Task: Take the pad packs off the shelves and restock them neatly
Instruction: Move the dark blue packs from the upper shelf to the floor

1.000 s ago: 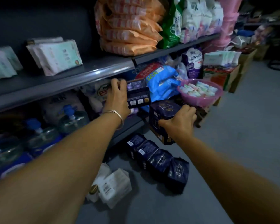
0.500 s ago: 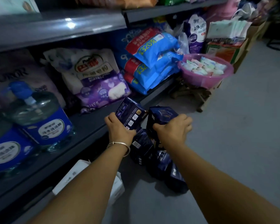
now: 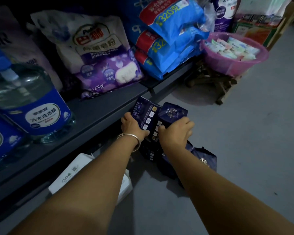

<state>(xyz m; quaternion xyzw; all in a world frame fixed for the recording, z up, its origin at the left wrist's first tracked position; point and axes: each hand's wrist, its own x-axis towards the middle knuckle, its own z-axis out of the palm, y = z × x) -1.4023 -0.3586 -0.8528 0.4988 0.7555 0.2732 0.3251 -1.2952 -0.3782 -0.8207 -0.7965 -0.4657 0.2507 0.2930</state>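
Low over the grey floor, just in front of the bottom shelf [image 3: 98, 109], both hands hold dark navy pad packs. My left hand [image 3: 131, 126], with a silver bangle on its wrist, grips one navy pad pack [image 3: 145, 111] with its printed back facing up. My right hand [image 3: 175, 131] grips a second navy pad pack [image 3: 174, 112] right beside it; the two packs touch. Under my forearms several more navy pad packs [image 3: 204, 159] lie in a row on the floor, partly hidden. A white pad pack [image 3: 70, 175] lies on the floor by the shelf base.
The bottom shelf carries big water-clear detergent jugs [image 3: 29, 99], a purple-and-white powder bag [image 3: 98, 55] and stacked blue bags [image 3: 170, 39]. A pink basin [image 3: 234, 63] of small packs sits on a wooden stool at the right. Grey floor [image 3: 244, 150] spreads to the right.
Both hands have carried their navy packs down from the upper shelf level to just above the floor, next to the row of packs. The view has tilted downward.
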